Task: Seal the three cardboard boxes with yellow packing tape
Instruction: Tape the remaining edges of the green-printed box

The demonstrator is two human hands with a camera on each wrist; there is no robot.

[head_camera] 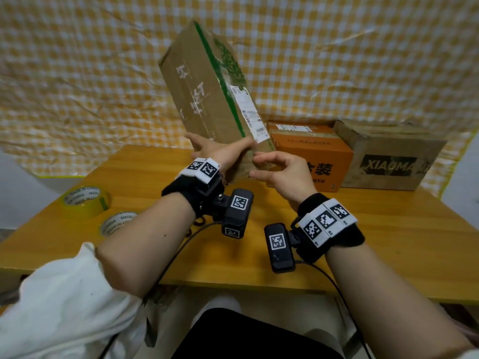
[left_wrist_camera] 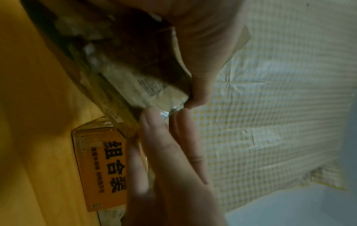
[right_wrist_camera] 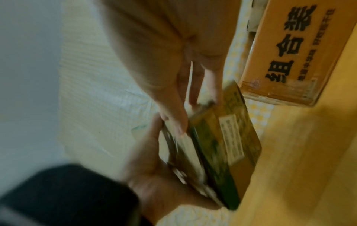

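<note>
A long brown cardboard box (head_camera: 207, 94) with a green stripe and shipping labels is held up on end, leaning left, over the wooden table (head_camera: 388, 242). My left hand (head_camera: 220, 147) grips its lower end, thumb across the front face and fingers behind. My right hand (head_camera: 255, 167) pinches the box's lower right corner with curled fingertips. In the right wrist view, that hand's thumb and fingers (right_wrist_camera: 208, 91) close on the box (right_wrist_camera: 222, 145) end, beside the left hand (right_wrist_camera: 150, 168). Two yellow tape rolls (head_camera: 77, 211) (head_camera: 114, 224) lie flat at the table's left.
An orange box (head_camera: 311, 151) with black characters and a brown box (head_camera: 388, 156) printed XIAOMA stand side by side at the back right. A yellow checked sheet (head_camera: 77, 73) hangs behind the table. Camera cables run off the front edge.
</note>
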